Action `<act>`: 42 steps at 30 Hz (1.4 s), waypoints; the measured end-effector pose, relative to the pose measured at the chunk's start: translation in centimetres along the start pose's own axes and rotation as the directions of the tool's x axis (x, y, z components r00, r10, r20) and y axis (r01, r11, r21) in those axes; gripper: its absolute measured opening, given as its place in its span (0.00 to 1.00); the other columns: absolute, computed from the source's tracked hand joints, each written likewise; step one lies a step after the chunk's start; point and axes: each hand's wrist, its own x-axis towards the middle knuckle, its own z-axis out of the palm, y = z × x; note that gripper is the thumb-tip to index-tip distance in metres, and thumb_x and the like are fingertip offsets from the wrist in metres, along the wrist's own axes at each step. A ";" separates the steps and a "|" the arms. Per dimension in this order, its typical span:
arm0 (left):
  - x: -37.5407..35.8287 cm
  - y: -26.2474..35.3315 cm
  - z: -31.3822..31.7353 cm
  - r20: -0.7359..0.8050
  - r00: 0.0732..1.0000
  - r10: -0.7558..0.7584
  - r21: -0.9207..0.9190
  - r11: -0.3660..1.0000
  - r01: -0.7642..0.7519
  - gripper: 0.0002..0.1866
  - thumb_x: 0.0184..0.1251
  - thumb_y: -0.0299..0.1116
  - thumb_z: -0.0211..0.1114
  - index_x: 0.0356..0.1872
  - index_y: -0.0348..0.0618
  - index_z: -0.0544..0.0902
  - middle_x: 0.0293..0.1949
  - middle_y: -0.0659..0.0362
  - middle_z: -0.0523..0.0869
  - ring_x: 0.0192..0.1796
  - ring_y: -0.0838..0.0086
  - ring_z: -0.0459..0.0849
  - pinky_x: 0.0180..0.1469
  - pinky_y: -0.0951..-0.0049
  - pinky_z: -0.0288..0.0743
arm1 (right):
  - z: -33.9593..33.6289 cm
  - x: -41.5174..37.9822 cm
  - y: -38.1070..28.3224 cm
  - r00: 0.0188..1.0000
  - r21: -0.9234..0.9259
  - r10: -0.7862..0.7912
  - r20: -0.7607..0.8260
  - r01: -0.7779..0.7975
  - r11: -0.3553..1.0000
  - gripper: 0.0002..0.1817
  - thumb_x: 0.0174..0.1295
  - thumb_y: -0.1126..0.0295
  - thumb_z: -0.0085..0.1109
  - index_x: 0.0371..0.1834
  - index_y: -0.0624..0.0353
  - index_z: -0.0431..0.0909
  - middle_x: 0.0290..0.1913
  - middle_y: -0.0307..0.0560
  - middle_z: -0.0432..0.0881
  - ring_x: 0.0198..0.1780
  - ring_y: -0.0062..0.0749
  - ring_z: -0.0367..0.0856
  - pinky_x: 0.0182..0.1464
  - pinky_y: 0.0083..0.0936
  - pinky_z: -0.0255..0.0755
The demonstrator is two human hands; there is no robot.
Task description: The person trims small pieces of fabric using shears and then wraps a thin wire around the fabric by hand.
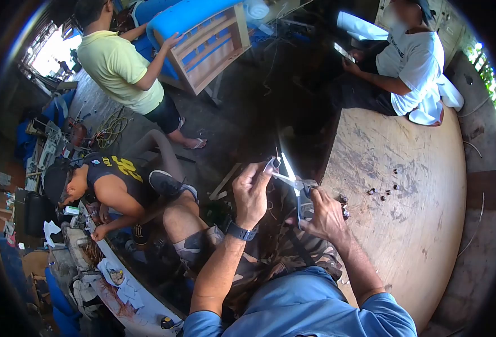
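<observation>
My right hand (325, 216) grips a pair of scissors (297, 184), its fingers in the handles. The bright blades are spread and point up and to the left, toward my left hand (251, 191). Between the thumb and fingertips of that hand is a small curled dark grey piece (271, 164), its kind too small to make out. One blade lies right at this piece, close to my left fingertips. Both hands are raised in front of my lap, beside the wooden table.
Several small dark bits (387, 191) lie on the wooden table (405, 241) at right. A person in yellow (113, 67) holds a wooden frame with blue covering (208, 50). Another person bends over a cluttered bench (130, 286) at left; a third sits at the table's far end with a phone (344, 52).
</observation>
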 end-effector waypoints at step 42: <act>0.0 2.8 -1.3 0.207 0.976 0.072 0.146 0.984 -0.103 0.08 0.79 0.28 0.66 0.49 0.33 0.86 0.39 0.56 0.92 0.40 0.79 0.89 0.43 0.77 0.81 | -2.4 1.6 2.8 0.941 -0.182 -0.331 -0.064 0.315 0.931 0.26 0.51 0.52 0.80 0.35 0.60 0.76 0.31 0.49 0.79 0.33 0.46 0.85 0.38 0.42 0.80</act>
